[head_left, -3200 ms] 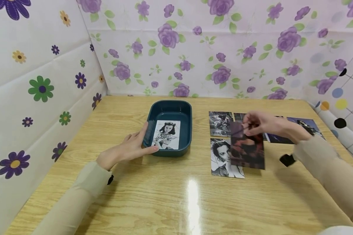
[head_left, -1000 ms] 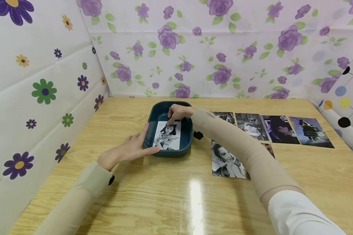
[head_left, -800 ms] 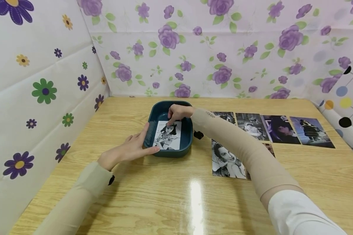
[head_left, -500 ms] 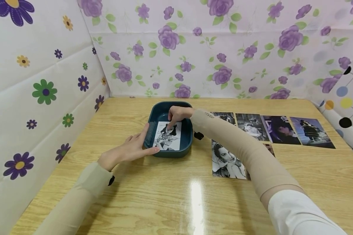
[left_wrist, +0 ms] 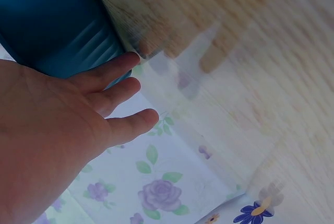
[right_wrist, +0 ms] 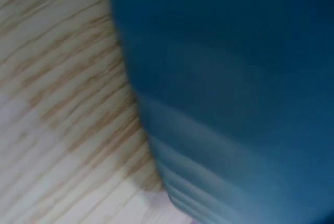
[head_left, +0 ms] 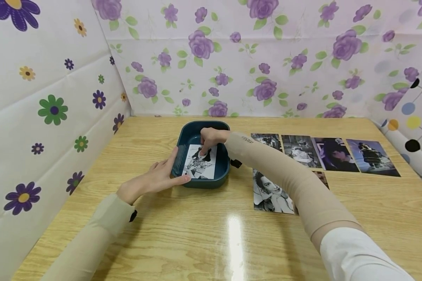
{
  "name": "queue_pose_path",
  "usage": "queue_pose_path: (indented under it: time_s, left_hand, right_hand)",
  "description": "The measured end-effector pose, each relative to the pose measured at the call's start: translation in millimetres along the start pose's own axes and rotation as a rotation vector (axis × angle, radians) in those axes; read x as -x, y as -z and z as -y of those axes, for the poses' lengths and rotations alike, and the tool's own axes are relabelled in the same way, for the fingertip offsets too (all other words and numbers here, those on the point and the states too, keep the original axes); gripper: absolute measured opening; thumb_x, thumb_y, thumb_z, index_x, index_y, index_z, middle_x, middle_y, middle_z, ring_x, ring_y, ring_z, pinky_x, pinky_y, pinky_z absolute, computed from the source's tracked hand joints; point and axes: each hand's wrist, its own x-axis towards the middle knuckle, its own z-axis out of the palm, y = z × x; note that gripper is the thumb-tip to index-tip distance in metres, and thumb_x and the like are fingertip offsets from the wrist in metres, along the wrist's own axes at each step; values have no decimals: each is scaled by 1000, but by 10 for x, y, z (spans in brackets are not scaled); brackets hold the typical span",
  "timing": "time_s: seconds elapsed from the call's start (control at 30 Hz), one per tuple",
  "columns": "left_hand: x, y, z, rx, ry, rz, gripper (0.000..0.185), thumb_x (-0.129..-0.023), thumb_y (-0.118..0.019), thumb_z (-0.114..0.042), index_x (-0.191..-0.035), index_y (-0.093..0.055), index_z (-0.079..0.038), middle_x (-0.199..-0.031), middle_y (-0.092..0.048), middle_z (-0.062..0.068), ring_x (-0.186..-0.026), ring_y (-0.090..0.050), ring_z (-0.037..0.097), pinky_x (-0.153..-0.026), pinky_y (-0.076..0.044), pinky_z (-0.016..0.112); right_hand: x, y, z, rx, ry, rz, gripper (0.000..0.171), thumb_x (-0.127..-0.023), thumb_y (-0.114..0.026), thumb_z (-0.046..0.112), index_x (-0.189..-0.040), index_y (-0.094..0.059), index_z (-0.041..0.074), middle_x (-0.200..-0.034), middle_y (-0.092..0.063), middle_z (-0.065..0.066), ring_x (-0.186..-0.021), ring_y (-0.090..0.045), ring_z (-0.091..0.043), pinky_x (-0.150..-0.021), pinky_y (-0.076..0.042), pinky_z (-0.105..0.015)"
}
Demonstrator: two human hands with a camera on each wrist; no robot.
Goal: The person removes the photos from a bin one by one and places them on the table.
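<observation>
Tray: a dark teal tray (head_left: 224,164) with rounded corners and a ribbed outer wall stands on the wooden table (head_left: 183,242), left of centre; the left wrist view shows the same ribbed wall (left_wrist: 62,31), and the right wrist view, blurred, shows little beyond it (right_wrist: 235,104).
Tray contents: one black-and-white portrait photo (head_left: 199,166) lies flat on the tray floor, filling most of it; its upper part is covered by fingertips.
Right hand: the right hand (head_left: 212,137) reaches over the tray's far right rim, fingers bent downward with the tips on the upper part of the photo; whether they pinch the photo or only press it cannot be told.
Left hand: the left hand (head_left: 151,180) lies against the tray's near left wall, fingers straight and slightly spread, thumb along the near rim; the left wrist view shows the fingers (left_wrist: 112,78) flat against the ribbed wall, not curled round it.
Photos outside the tray: a row of four prints (head_left: 323,153) lies on the table to the right of the tray, and nearer the person a black-and-white portrait (head_left: 267,193) lies flat, partly covered by the right forearm.
Surroundings: walls covered in floral paper (head_left: 232,58) enclose the table on the left and far sides.
</observation>
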Motion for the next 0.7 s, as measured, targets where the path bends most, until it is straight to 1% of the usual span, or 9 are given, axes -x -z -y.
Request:
queue_pose_path:
  time_s: [0.1,0.17,0.23,0.33,0.4,0.47,0.53,0.57,0.7]
  left_hand:
    - [-3,-1,5,1,2,2,110,-86,-48,-72,-154,19,-17,-161,-15,20,-146,-18,43,-115,-6,65]
    - [-8,-4,12,0,3,1,110,-86,-48,-72,-154,19,-17,-161,-16,20,-146,-19,43,-115,-7,65]
    - [-13,-8,20,-4,5,-1,110,-86,-48,-73,-154,19,-18,-161,-16,20,-146,-19,42,-115,-7,64]
    - [-13,-17,25,-5,6,-2,110,-86,-48,-73,-154,19,-18,-160,-17,21,-146,-19,42,-115,-7,64]
    - [-9,-23,20,-2,5,0,110,-86,-48,-73,-154,19,-18,-160,-18,21,-146,-20,43,-115,-7,64]
    - [-3,-28,15,1,2,0,111,-86,-49,-72,-154,19,-18,-160,-18,21,-146,-20,43,-115,-7,65]
    - [-1,-28,12,4,0,-2,110,-86,-49,-72,-154,19,-18,-160,-18,22,-146,-20,43,-115,-8,64]
    - [-4,-26,12,6,1,-3,110,-86,-49,-72,-154,19,-18,-160,-18,21,-146,-20,43,-115,-8,64]
    - [-25,-15,26,5,3,-8,110,-86,-49,-72,-154,20,-19,-160,-18,21,-146,-20,43,-115,-8,64]
  right_hand:
    - [0,-1,18,18,-13,-2,42,-84,-77,26,-112,-58,1,-78,-43,3,-69,-41,-12,-64,-37,-23]
    - [-12,-1,21,30,-19,11,39,-85,-75,25,-109,-58,1,-74,-39,1,-66,-37,-13,-63,-34,-24]
    - [-25,-1,20,42,-22,8,34,-85,-75,26,-104,-58,4,-72,-38,2,-64,-35,-12,-62,-34,-24]
    - [-55,0,14,51,-34,27,27,-85,-75,28,-89,-57,9,-65,-33,4,-57,-29,-11,-58,-30,-25]
    - [-69,2,5,67,-40,40,31,-83,-76,32,-81,-54,12,-61,-28,5,-54,-25,-10,-56,-28,-25]
    - [-76,3,1,89,-52,58,36,-81,-78,37,-78,-52,12,-58,-21,4,-53,-19,-12,-56,-25,-27]
    - [-43,6,8,111,-49,50,37,-78,-80,39,-86,-57,10,-62,-32,4,-55,-29,-12,-57,-30,-26]
    - [-34,8,13,122,-48,48,39,-78,-80,39,-87,-56,10,-63,-32,4,-57,-30,-12,-58,-30,-26]
    - [15,26,40,132,-32,31,46,-78,-80,37,-105,-59,6,-81,-49,1,-72,-44,-14,-66,-37,-26]
